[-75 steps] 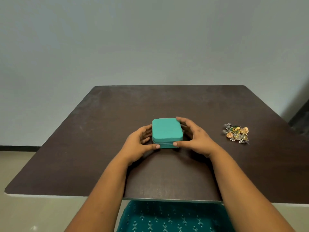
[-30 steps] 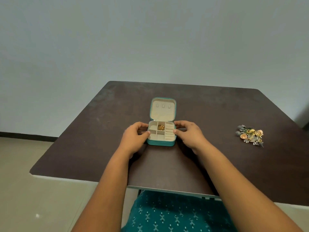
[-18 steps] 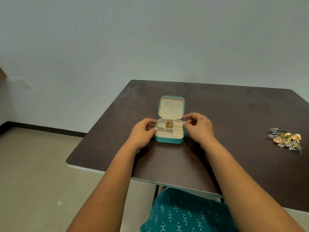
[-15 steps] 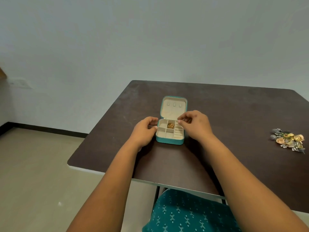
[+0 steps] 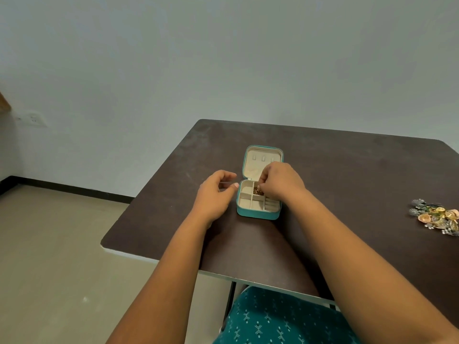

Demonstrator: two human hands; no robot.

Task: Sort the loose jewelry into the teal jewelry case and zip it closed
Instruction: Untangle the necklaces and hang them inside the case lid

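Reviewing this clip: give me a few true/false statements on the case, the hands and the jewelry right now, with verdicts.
1. The teal jewelry case lies open on the table. True.
2. The right hand rests on the loose jewelry pile. False: its fingertips reach into the case at the gold pieces.
3. The left hand is beside the case's left edge. True.
4. Every compartment is filled. False: only one shows gold pieces.

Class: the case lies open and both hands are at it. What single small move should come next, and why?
Probably lift the right hand out of the teal jewelry case and reach it to the loose jewelry pile far to the right. Its fingertips sit at the middle compartment with the small gold bits, while the pile is unsorted. The left hand can steady the case.
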